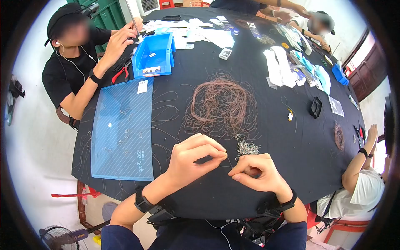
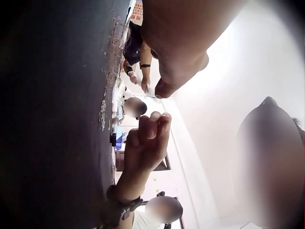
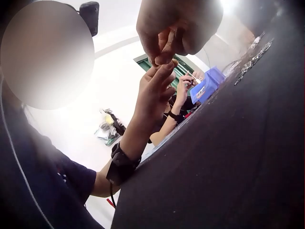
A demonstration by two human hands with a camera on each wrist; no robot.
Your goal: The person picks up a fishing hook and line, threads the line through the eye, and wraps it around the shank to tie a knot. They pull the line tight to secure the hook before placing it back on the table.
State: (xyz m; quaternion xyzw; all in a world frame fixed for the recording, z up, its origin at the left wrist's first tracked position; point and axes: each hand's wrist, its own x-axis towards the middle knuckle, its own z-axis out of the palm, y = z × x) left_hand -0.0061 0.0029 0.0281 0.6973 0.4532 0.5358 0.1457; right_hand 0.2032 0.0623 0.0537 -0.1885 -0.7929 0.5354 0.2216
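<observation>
Because the thin line [image 1: 225, 166] seems to offer little to grip, the left hand [image 1: 193, 160] pinches it between thumb and forefinger while the right hand [image 1: 263, 172], fingers curled, pinches it close by. Small metal hooks [image 1: 248, 148] and a loose brown coil [image 1: 199, 99] lie just beyond, apparently for easy reach.
</observation>
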